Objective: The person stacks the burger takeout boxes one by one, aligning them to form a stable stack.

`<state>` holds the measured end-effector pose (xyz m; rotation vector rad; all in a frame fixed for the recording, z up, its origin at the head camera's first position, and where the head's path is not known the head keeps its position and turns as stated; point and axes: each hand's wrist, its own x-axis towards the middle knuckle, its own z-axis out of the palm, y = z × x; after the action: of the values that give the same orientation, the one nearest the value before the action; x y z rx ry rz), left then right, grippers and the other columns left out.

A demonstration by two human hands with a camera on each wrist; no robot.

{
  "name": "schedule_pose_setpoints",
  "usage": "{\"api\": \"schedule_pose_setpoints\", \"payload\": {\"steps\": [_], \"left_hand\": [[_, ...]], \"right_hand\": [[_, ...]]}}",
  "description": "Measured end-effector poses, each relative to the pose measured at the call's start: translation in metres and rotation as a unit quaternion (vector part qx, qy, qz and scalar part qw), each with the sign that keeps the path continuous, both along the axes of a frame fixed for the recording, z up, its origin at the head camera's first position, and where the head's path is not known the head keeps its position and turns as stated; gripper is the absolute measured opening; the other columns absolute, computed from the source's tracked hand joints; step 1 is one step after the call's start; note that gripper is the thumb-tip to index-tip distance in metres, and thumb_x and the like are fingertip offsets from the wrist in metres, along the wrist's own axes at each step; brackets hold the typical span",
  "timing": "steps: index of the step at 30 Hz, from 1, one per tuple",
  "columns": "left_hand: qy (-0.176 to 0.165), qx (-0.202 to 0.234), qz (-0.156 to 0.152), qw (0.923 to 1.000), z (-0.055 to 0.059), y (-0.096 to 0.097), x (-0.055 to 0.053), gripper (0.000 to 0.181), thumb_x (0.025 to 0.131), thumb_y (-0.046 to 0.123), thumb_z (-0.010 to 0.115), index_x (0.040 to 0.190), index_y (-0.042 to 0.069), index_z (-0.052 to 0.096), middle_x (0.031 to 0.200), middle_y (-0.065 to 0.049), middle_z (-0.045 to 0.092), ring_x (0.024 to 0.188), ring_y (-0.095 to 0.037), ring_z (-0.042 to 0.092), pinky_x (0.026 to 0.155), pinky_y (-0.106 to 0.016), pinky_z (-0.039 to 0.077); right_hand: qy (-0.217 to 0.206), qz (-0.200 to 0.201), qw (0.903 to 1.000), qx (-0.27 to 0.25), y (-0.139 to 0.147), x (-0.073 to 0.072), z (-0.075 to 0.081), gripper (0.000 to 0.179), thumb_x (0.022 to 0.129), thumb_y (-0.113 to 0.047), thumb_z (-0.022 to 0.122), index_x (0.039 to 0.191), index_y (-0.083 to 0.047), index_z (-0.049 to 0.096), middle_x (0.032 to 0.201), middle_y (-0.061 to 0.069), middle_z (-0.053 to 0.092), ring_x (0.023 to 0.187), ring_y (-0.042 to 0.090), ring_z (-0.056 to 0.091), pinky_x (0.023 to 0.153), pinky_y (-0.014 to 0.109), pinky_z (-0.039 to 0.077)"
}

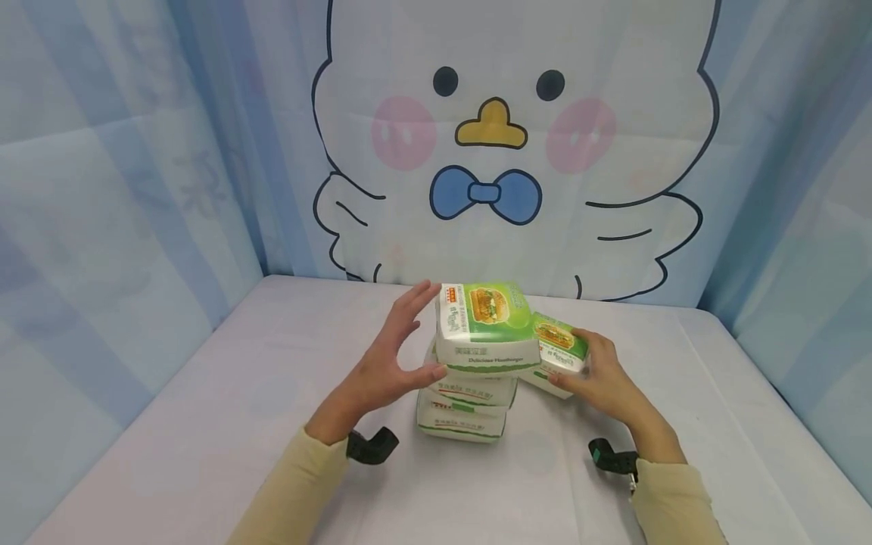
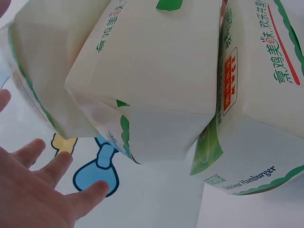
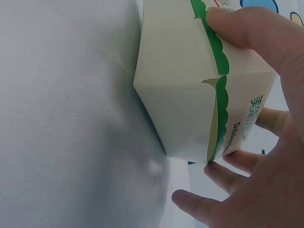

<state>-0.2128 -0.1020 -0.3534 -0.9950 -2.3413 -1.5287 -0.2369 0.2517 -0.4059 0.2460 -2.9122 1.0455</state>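
Note:
Three green-and-white hamburger boxes stand stacked mid-table: a top box [image 1: 487, 325] with a burger picture, a middle box [image 1: 477, 390] and a bottom box [image 1: 461, 424]. The stack is uneven, with the top box jutting to the right. My left hand [image 1: 384, 363] is beside the stack's left side, fingers spread and straight, thumb near the top box's lower corner. In the left wrist view, those fingers [image 2: 52, 175] show apart from the boxes. My right hand [image 1: 606, 378] grips another hamburger box [image 1: 562, 348] right of the stack, thumb on its near side, fingers at its far side.
A white cloth covers the table [image 1: 327, 318]. Behind it hangs a curtain [image 1: 286, 151] printed with a cartoon chick. Blue-and-white curtains also close off the left and right sides. Each wrist wears a small black camera mount [image 1: 371, 445].

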Motion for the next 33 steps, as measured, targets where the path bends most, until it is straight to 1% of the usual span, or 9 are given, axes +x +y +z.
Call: {"api": "schedule_pose_setpoints", "payload": {"steps": [5, 8, 13, 17, 20, 22, 27, 30, 33], "left_hand": [[0.034, -0.038, 0.022, 0.9984, 0.0011, 0.002, 0.0025, 0.079, 0.084, 0.028, 0.074, 0.153, 0.034, 0.035, 0.167, 0.005, 0.005, 0.154, -0.027, 0.01, 0.113, -0.073, 0.023], [0.048, -0.045, 0.034, 0.9972, 0.0009, 0.0028, 0.0026, 0.073, 0.083, 0.028, 0.075, 0.148, 0.032, 0.042, 0.167, 0.004, 0.004, 0.154, -0.029, 0.01, 0.111, -0.075, 0.024], [0.077, -0.037, 0.046, 0.9953, 0.0013, 0.0038, 0.0033, 0.067, 0.082, 0.026, 0.078, 0.142, 0.026, 0.047, 0.166, 0.003, 0.01, 0.153, -0.027, 0.013, 0.114, -0.071, 0.024], [0.102, -0.031, 0.042, 0.9935, 0.0034, 0.0053, 0.0042, 0.064, 0.082, 0.023, 0.079, 0.137, 0.021, 0.047, 0.164, 0.005, 0.024, 0.154, -0.021, 0.014, 0.119, -0.064, 0.022], [0.119, -0.038, 0.037, 0.9915, 0.0048, 0.0061, 0.0047, 0.063, 0.083, 0.022, 0.079, 0.137, 0.019, 0.046, 0.159, 0.004, 0.035, 0.153, -0.018, 0.017, 0.121, -0.059, 0.024], [0.135, -0.049, 0.039, 0.9888, 0.0049, 0.0062, 0.0048, 0.061, 0.085, 0.022, 0.077, 0.139, 0.019, 0.047, 0.157, 0.003, 0.039, 0.153, -0.019, 0.019, 0.121, -0.057, 0.026], [0.179, -0.07, 0.061, 0.9794, 0.0059, 0.0069, 0.0058, 0.056, 0.088, 0.023, 0.071, 0.14, 0.017, 0.051, 0.151, -0.002, 0.042, 0.151, -0.023, 0.023, 0.119, -0.055, 0.032], [0.19, -0.079, 0.071, 0.9761, 0.0064, 0.0081, 0.007, 0.056, 0.087, 0.024, 0.071, 0.14, 0.018, 0.051, 0.15, -0.003, 0.041, 0.15, -0.023, 0.022, 0.117, -0.056, 0.034], [0.191, -0.087, 0.075, 0.9748, 0.0058, 0.0096, 0.0077, 0.058, 0.087, 0.026, 0.071, 0.141, 0.02, 0.051, 0.152, -0.003, 0.039, 0.15, -0.023, 0.021, 0.116, -0.057, 0.035]], "right_hand": [[-0.009, -0.002, 1.0, -0.001, -0.0008, 0.0009, 0.0002, 0.1, 0.085, -0.043, 0.073, 0.154, 0.0, 0.015, 0.154, 0.033, 0.013, 0.135, 0.048, 0.029, 0.107, 0.074, 0.029], [-0.011, -0.002, 0.9999, -0.002, -0.0007, 0.0013, 0.0004, 0.1, 0.085, -0.043, 0.073, 0.155, -0.001, 0.015, 0.155, 0.032, 0.012, 0.136, 0.048, 0.028, 0.108, 0.074, 0.029], [-0.013, -0.001, 0.9999, -0.004, 0.0, 0.0012, -0.0004, 0.1, 0.085, -0.043, 0.073, 0.155, -0.002, 0.015, 0.155, 0.032, 0.011, 0.137, 0.049, 0.028, 0.108, 0.074, 0.028], [-0.012, -0.002, 0.9999, -0.001, 0.0002, 0.001, -0.001, 0.1, 0.085, -0.044, 0.073, 0.155, -0.002, 0.016, 0.155, 0.032, 0.012, 0.136, 0.049, 0.029, 0.107, 0.075, 0.029], [-0.011, -0.001, 0.9999, 0.0, 0.0, 0.0011, -0.0008, 0.1, 0.085, -0.044, 0.073, 0.155, -0.001, 0.016, 0.155, 0.032, 0.012, 0.136, 0.049, 0.029, 0.107, 0.075, 0.029], [-0.009, 0.001, 1.0, -0.001, 0.0001, 0.0013, -0.0006, 0.099, 0.085, -0.043, 0.073, 0.154, -0.001, 0.016, 0.155, 0.033, 0.012, 0.136, 0.049, 0.029, 0.107, 0.075, 0.03], [-0.005, 0.004, 1.0, -0.001, -0.0001, 0.0018, 0.0002, 0.098, 0.085, -0.042, 0.073, 0.154, -0.001, 0.017, 0.155, 0.032, 0.012, 0.135, 0.049, 0.029, 0.106, 0.074, 0.031], [-0.001, 0.006, 1.0, 0.003, -0.0002, 0.0018, 0.0005, 0.097, 0.085, -0.042, 0.073, 0.154, -0.001, 0.018, 0.155, 0.033, 0.013, 0.135, 0.048, 0.029, 0.106, 0.074, 0.031], [0.002, 0.004, 0.9999, 0.015, -0.0018, 0.0037, 0.0049, 0.097, 0.086, -0.045, 0.072, 0.155, -0.003, 0.017, 0.157, 0.034, 0.008, 0.14, 0.053, 0.022, 0.105, 0.077, 0.028]]}}
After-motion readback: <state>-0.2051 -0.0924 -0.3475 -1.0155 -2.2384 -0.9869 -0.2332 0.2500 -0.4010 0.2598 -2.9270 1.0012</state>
